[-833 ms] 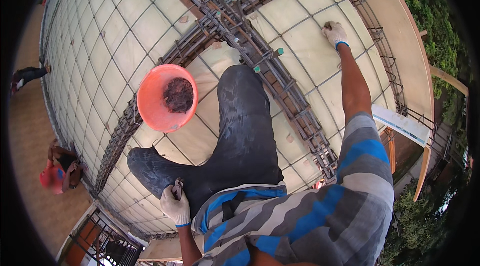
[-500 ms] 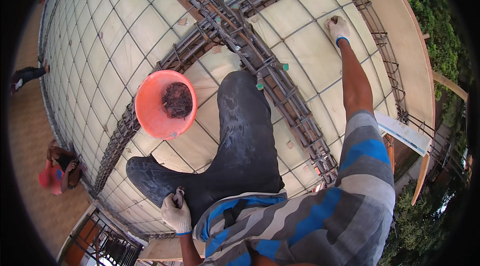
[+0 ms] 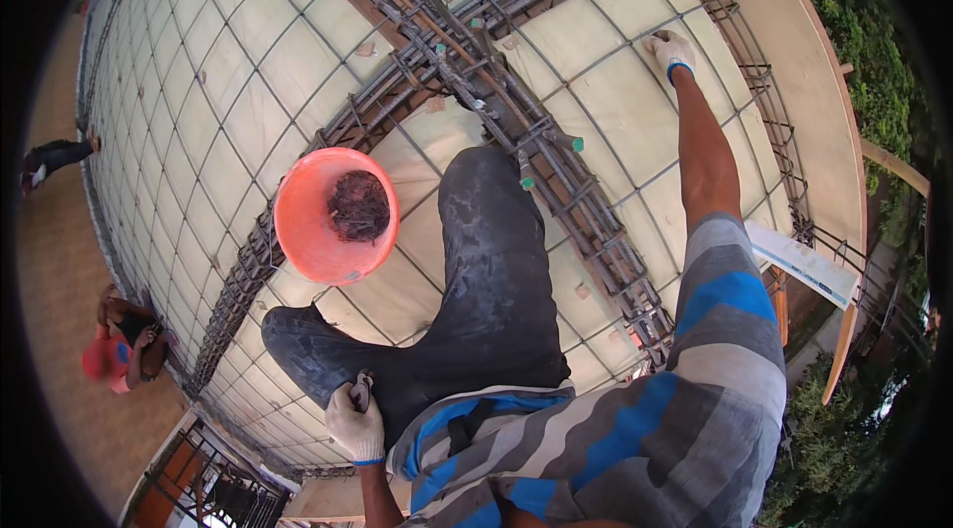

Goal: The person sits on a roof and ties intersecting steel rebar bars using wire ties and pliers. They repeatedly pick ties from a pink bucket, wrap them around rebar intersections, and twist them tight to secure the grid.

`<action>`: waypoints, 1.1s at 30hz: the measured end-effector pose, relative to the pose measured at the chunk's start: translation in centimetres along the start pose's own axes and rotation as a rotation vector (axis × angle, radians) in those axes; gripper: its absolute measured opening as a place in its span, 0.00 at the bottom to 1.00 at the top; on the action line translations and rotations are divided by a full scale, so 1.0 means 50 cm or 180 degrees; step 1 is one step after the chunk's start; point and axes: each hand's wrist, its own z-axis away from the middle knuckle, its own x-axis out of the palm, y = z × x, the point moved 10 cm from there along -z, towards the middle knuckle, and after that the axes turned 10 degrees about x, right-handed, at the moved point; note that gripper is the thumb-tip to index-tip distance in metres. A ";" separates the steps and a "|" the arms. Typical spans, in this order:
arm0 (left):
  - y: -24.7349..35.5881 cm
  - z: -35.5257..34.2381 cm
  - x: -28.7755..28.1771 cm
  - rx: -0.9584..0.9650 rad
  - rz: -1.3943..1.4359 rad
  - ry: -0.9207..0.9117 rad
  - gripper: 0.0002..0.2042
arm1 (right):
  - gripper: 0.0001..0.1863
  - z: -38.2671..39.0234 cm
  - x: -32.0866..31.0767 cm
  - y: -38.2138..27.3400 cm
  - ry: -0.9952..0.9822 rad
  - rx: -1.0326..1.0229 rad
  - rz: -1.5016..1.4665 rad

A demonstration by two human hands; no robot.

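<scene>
So the whole thing sits on a formwork deck (image 3: 298, 42) of pale panels with a rebar grid (image 3: 199, 81) tied over it. Thick rebar beam cages (image 3: 596, 220) cross it, meeting just left of the right hand (image 3: 671, 51), which rests on the grid. An orange bucket (image 3: 336, 215) sits on the mesh, up from the left hand (image 3: 354, 421).

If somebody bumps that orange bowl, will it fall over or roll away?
Probably not easily. The orange bowl looks wide and shallow, so it should slide rather than tip. It sits on the rebar grid, whose bars may catch it. The dark wire bundle inside adds some weight, though likely little.
</scene>
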 end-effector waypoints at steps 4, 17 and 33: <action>0.002 -0.013 -0.003 0.0021 0.0087 0.0032 0.12 | 0.27 0.031 0.007 -0.008 -0.0046 0.0016 0.0382; -0.006 -0.042 0.001 0.0048 0.0040 -0.0060 0.11 | 0.27 0.090 -0.004 -0.040 0.0168 0.0085 0.0051; -0.007 -0.004 0.003 0.0059 0.0178 0.0185 0.12 | 0.19 0.108 -0.023 0.075 -0.0955 0.0404 -0.2609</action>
